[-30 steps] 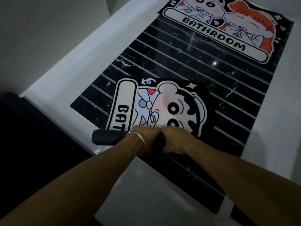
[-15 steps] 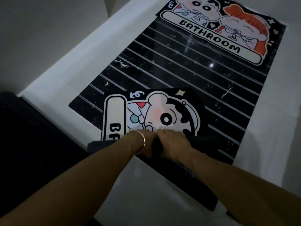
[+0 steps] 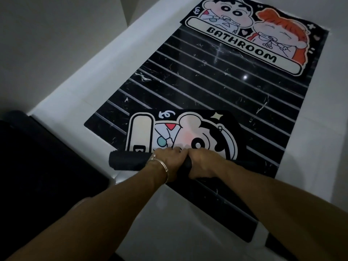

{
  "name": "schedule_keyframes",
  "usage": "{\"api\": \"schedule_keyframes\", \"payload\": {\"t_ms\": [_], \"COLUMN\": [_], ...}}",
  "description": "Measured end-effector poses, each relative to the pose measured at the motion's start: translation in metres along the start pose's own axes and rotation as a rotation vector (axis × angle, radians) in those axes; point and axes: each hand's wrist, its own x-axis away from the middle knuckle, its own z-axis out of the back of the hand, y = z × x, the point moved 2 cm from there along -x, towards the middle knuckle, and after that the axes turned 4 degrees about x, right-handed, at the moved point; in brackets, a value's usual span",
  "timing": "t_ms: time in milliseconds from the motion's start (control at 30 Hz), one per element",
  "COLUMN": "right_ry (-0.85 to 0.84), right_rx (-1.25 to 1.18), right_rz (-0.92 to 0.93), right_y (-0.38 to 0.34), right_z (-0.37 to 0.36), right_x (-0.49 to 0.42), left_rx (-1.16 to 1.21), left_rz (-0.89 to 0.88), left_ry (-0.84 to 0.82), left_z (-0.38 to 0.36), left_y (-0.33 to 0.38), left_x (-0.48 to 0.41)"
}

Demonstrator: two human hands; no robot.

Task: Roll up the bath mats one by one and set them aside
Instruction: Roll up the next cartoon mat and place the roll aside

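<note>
A black bath mat (image 3: 180,129) with a cartoon print lies on the dark striped floor, its near end wound into a thick black roll (image 3: 128,160). My left hand (image 3: 167,154), with a thin bracelet on the wrist, and my right hand (image 3: 202,161) press side by side on top of the roll, fingers curled over it. A second bath mat (image 3: 252,32) with two cartoon figures and the word BATHROOM lies flat at the far end of the floor.
The glossy black marble floor (image 3: 216,87) with pale stripes is bordered by white ledges, the left ledge (image 3: 90,76) and the right ledge (image 3: 320,129). A dark black surface (image 3: 37,157) fills the near left. Grey wall rises at upper left.
The roll has advanced away from me over the mat. Less of the print shows: the letters on the label are now almost covered. Both hands stayed on the roll.
</note>
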Motion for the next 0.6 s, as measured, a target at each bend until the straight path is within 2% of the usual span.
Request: {"api": "schedule_keyframes", "payload": {"t_ms": [67,200,333,400,533,600], "right_ry": [0.050,0.183,0.038,0.034,0.208,0.211], "right_rx": [0.029,0.268,0.044,0.002,0.250,0.279], "right_rz": [0.017,0.037,0.000,0.013,0.079,0.064], "right_y": [-0.001,-0.007,0.000,0.001,-0.007,-0.008], "right_z": [0.000,-0.006,-0.001,0.000,-0.006,-0.005], "right_x": [0.002,0.006,-0.004,-0.003,0.004,0.004], "left_rx": [-0.030,0.131,0.005,-0.054,0.087,0.132], "left_rz": [-0.004,0.050,0.026,0.031,0.083,0.088], "left_ry": [0.020,-0.139,0.010,0.045,-0.128,-0.104], "left_z": [0.000,0.004,0.001,-0.001,0.004,0.005], "left_y": [0.000,-0.007,-0.006,-0.005,-0.008,-0.008], "left_x": [-0.001,-0.006,-0.001,-0.001,-0.005,-0.004]}}
